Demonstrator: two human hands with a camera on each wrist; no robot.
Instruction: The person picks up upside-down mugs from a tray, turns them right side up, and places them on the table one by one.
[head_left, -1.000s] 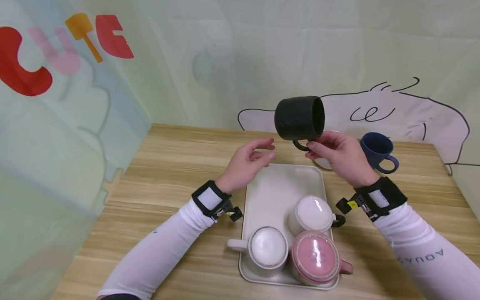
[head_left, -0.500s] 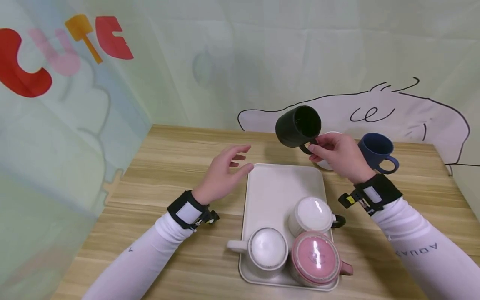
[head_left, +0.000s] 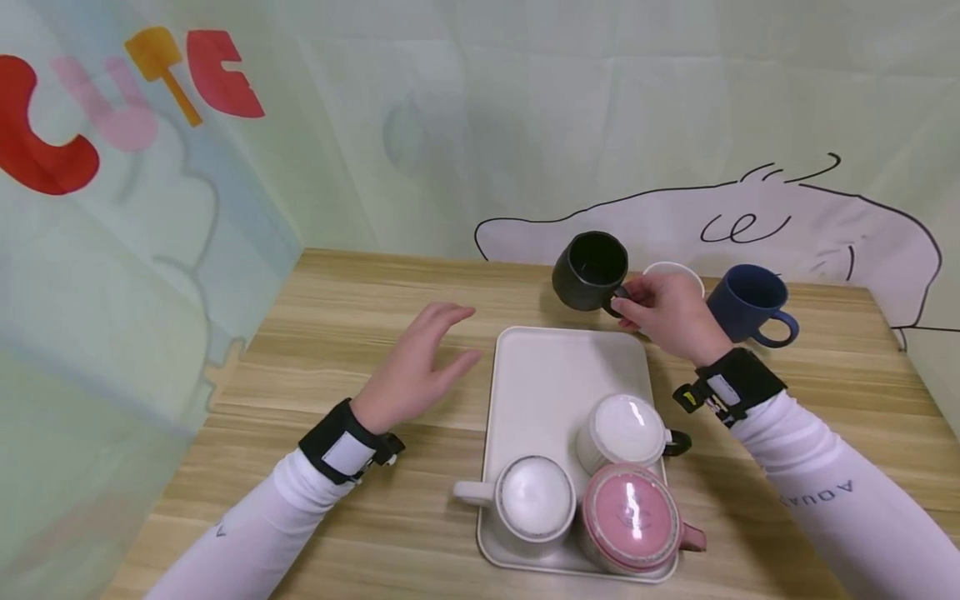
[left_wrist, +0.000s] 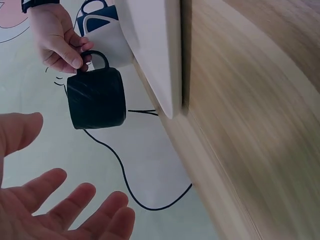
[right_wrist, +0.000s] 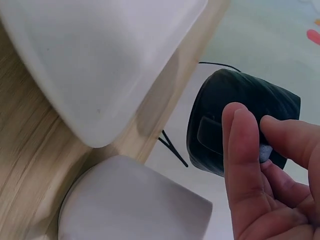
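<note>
At left, near the off-white tray (head_left: 558, 371), saw the left hand (head_left: 408, 371) spread wide with nothing in its grasp, well apart from the black mug (head_left: 579, 283). Past three upturned mugs (head_left: 536, 496) on that tray, beyond its far edge, found the black mug pinched by its handle in the right hand (head_left: 671, 317), by far the nearer, lying just left of those fingertips, long axis near upright, mouth up; could not tell of contact with the wooden table (head_left: 375, 283). Farther right, noted a white mug (right_wrist: 130, 200) partly hidden by the right hand, then a navy mug (head_left: 733, 317).
</note>
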